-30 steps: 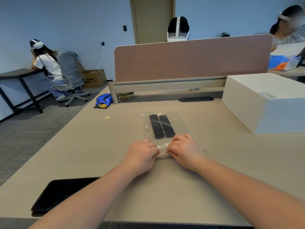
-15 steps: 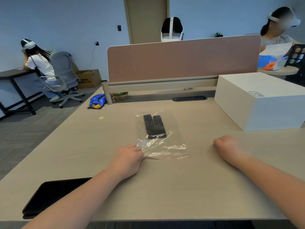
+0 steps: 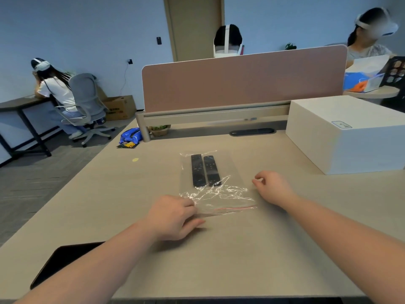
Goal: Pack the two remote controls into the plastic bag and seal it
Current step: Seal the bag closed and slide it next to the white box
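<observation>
The plastic bag (image 3: pixel 215 189) is laid flat on the bench (image 3: pixel 241 249), and the two remote controls (image 3: pixel 205 170) are seen inside it, side by side, in its far half. The left hand (image 3: pixel 173 216) is rested palm down at the near left corner of the bag, with its fingers (image 3: pixel 190 207) pressed together on the plastic. The right hand (image 3: pixel 272 187) is held just beside the bag's right edge, loosely curled, with nothing gripped. Both forearms are stretched forward.
</observation>
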